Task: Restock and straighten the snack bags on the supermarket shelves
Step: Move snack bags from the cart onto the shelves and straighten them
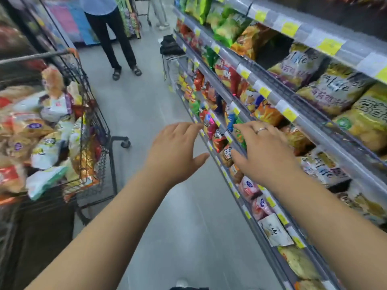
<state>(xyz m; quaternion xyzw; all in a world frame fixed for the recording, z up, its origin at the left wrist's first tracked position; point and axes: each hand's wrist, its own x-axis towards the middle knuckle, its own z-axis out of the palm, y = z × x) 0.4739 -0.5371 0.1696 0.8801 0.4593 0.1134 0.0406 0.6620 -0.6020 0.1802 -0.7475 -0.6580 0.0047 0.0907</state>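
Head view. Left hand [176, 151] and right hand [263, 155], both spread flat and holding nothing, reach toward the snack bags [218, 141] crowding the shelves [314, 126] at right; more stock fills the shopping cart [98, 130] at left. The bags are probably light, air-puffed, slick and crushable. They are best pinched at the top seam or cradled by the sides, not squeezed.

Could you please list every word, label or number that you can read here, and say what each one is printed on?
"Life": on the large yellow-and-grey bags on the upper right shelf; the characters beneath it are too blurred to read.
"Life": on a similar bag on a lower shelf.
Yellow price tags along the shelf rails: blurred, unreadable.
Bags in the cart: print too blurred to read.
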